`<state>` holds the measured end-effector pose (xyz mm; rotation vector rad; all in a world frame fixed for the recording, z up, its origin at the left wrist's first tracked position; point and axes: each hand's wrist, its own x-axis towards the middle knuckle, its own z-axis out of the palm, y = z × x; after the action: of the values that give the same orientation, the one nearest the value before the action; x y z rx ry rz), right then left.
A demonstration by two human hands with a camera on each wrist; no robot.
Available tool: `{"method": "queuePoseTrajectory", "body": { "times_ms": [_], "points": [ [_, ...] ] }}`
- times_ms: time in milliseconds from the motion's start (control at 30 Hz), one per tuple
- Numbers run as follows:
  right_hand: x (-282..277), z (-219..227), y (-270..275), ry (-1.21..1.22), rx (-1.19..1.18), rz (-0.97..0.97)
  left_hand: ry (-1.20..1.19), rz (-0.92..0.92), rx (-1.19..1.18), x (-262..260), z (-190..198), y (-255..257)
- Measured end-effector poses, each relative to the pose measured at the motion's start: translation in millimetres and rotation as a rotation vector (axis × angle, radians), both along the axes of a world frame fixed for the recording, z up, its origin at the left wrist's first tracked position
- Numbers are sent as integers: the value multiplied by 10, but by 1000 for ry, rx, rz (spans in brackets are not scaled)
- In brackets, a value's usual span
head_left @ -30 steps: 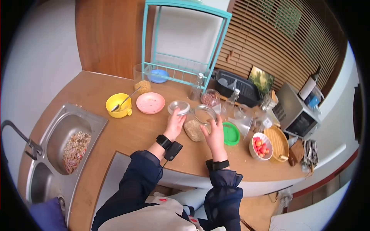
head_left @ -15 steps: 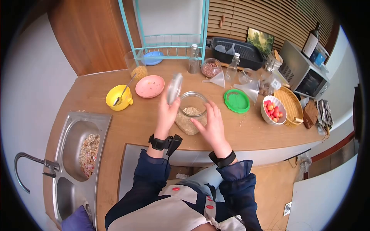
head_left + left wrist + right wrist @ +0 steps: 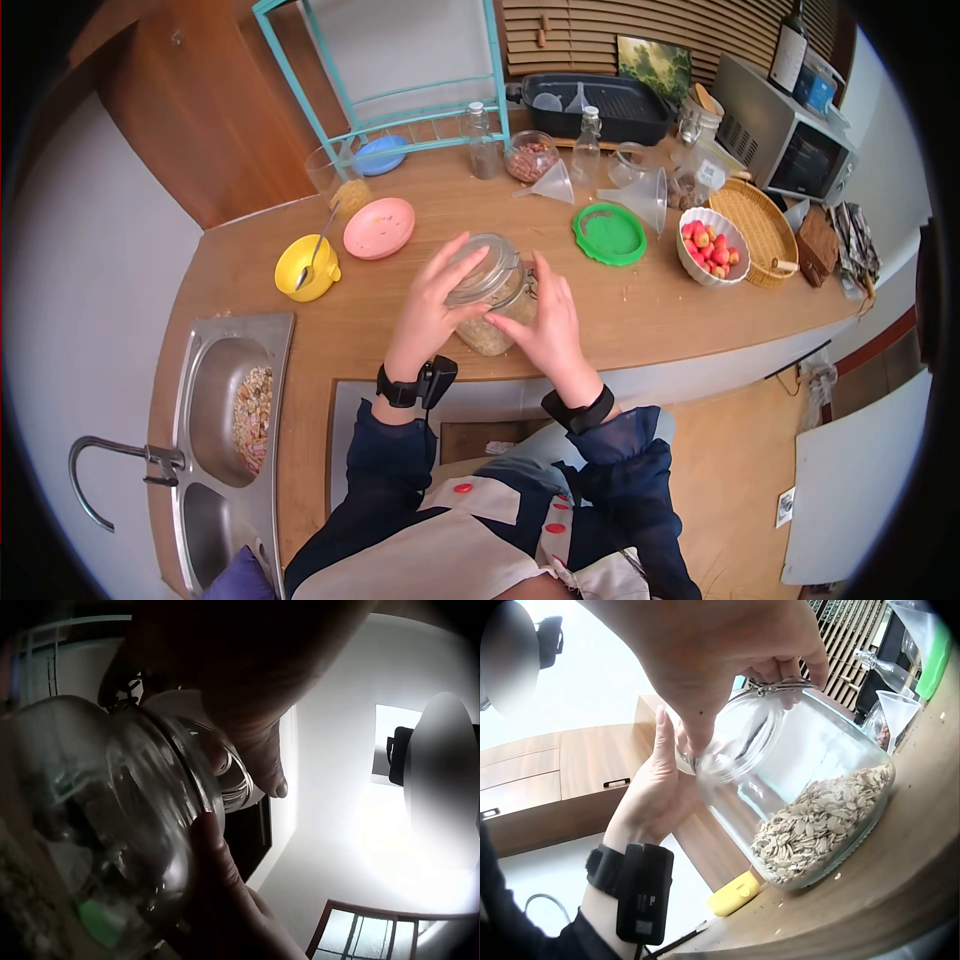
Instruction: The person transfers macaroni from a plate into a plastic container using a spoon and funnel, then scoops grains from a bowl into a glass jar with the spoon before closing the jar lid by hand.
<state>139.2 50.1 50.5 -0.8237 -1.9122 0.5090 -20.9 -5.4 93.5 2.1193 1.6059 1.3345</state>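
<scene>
A clip-top glass jar (image 3: 485, 338) stands on the counter in front of me. In the right wrist view, rolled oats (image 3: 814, 829) lie in its lower part. My left hand (image 3: 422, 312) holds the round glass lid (image 3: 492, 262) over the mouth, fingers across its far side and thumb at the front. My right hand (image 3: 552, 338) grips the jar's neck from the right, with the thumb in front and fingers by the wire clasp (image 3: 776, 688). The left wrist view shows the lid tilted close against the rim, partly hidden by fingers.
Left of the jar are a pink plate (image 3: 380, 228), a yellow bowl (image 3: 308, 285) with a spoon and a sink (image 3: 215, 350). To the right lie a green lid (image 3: 610, 236), funnels (image 3: 645, 200) and a white bowl (image 3: 712, 272) of red fruit. Bottles (image 3: 587, 150) stand behind.
The left hand has swung the glass lid from beside the jar, through upright, over onto its mouth. The right hand has stayed at the neck. My view has shifted.
</scene>
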Motion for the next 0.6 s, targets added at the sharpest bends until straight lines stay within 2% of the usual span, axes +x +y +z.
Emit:
{"method": "queuePoseTrajectory", "body": {
  "times_ms": [67,133,267,333,467,533,567,600],
  "points": [
    [19,-16,14,41,-17,6,21,-6,-11,31,26,-13],
    [19,-10,13,15,-15,8,217,129,-4,66,56,-40],
    [24,10,9,40,1,1,208,149,-22,128,58,-71],
    [48,40,29,46,23,32,-26,87,13,100,2,-50],
    [62,13,26,44,10,58,-95,72,78,43,-38,-9],
    [62,-12,17,59,30,44,72,109,59,65,-31,-4],
    [61,-19,17,59,25,45,73,110,54,101,-1,-24],
    [59,-21,23,72,32,45,269,171,66,157,56,-55]
  ]
}}
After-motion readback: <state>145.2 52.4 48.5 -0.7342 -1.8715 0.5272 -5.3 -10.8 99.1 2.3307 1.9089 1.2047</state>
